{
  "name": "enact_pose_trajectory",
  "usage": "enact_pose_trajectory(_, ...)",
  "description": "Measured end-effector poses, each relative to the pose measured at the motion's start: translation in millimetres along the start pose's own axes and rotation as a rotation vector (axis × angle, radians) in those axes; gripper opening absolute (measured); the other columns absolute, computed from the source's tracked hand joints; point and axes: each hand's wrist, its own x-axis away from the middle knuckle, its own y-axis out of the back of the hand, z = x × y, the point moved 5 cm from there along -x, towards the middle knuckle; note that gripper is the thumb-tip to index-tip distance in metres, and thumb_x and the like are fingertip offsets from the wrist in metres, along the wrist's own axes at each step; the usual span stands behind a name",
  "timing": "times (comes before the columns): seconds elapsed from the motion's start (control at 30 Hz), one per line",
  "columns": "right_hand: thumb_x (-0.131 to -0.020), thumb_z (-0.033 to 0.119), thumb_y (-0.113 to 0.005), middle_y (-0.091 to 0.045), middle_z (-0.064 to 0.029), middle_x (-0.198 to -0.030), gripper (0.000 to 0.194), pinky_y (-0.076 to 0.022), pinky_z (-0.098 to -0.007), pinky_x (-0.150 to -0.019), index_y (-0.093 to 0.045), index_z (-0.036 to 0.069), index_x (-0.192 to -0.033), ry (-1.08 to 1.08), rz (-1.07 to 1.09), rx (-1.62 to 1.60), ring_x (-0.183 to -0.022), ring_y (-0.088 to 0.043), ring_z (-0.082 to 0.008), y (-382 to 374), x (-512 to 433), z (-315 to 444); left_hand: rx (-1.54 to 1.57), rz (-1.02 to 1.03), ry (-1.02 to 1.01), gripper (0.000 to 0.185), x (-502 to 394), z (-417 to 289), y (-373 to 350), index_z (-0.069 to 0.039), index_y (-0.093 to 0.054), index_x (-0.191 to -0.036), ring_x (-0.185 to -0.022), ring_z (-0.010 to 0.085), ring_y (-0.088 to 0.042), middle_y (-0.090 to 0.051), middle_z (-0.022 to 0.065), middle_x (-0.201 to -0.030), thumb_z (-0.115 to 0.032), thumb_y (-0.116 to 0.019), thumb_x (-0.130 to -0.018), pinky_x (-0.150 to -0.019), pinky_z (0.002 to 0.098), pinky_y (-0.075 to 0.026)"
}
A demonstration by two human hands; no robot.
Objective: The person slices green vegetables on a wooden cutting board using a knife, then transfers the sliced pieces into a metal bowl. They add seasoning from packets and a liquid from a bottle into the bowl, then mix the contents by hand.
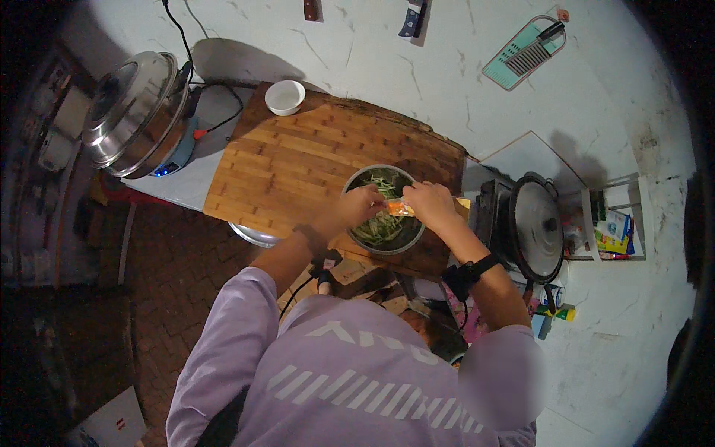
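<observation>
A round metal bowl (411, 237) stands near the right end of a bamboo cutting board (279, 167). Shredded green vegetable (381, 230), perhaps cucumber, lies inside it. Over the bowl, my right hand (433, 204) grips a small orange and yellow plastic packet (399, 208), whose yellow part shows again to the right of that hand. My left hand (363, 207) is slightly blurred, its fingers pinched at the packet's left end. Whether the packet is torn cannot be seen. Both hands hide parts of the bowl's rim.
A white bowl (285, 98) sits at the board's back left corner. Farther left is a lidded steel electric pot (137, 112) with a cord. On the right, a lidded wok (537, 223) rests on a stove. A green grater (522, 56) and knives hang on the wall.
</observation>
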Motion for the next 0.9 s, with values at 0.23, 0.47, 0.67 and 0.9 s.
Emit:
enact_pose_trajectory(0.23,-0.080,0.011,-0.063,-0.063,-0.0054,-0.086,0.010,-0.0530,-0.0422,-0.073,-0.062,0.012,-0.090,0.132,-0.025,0.027,-0.089,-0.066,-0.0281,2,-1,11,-0.108,-0.101,0.024,0.011,1,7,-3,-0.006,-0.074,-0.094,-0.080,0.0336,-0.062,-0.061,0.0127,-0.088,-0.014,-0.070,-0.086,-0.068,0.0452,-0.050)
enact_pose_trajectory(0.47,-0.079,0.012,-0.063,-0.062,-0.0039,-0.083,0.008,-0.0514,-0.0414,-0.074,-0.062,0.012,-0.086,0.089,-0.052,0.057,-0.090,-0.065,-0.0271,4,-4,12,-0.155,-0.192,-0.014,0.012,0,7,5,-0.008,-0.074,-0.096,-0.078,0.0340,-0.062,-0.062,0.0118,-0.089,-0.015,-0.069,-0.087,-0.067,0.0470,-0.050)
enact_pose_trajectory(0.67,-0.077,0.011,-0.066,-0.062,-0.0049,-0.083,0.009,-0.0534,-0.0441,-0.072,-0.064,0.011,-0.086,0.112,-0.078,0.044,-0.084,-0.066,-0.0282,6,-4,11,-0.174,-0.123,-0.063,0.014,3,1,5,-0.006,-0.074,-0.096,-0.078,0.0337,-0.062,-0.062,0.0113,-0.090,-0.017,-0.069,-0.089,-0.066,0.0467,-0.051)
enact_pose_trajectory(0.9,-0.082,0.014,-0.063,-0.062,-0.0048,-0.082,0.004,-0.0520,-0.0414,-0.069,-0.063,0.012,-0.086,0.097,-0.102,0.017,-0.086,-0.065,-0.0282,4,1,12,-0.214,-0.206,0.028,0.017,6,6,5,-0.006,-0.074,-0.098,-0.079,0.0327,-0.062,-0.062,0.0105,-0.091,-0.019,-0.071,-0.087,-0.067,0.0464,-0.051)
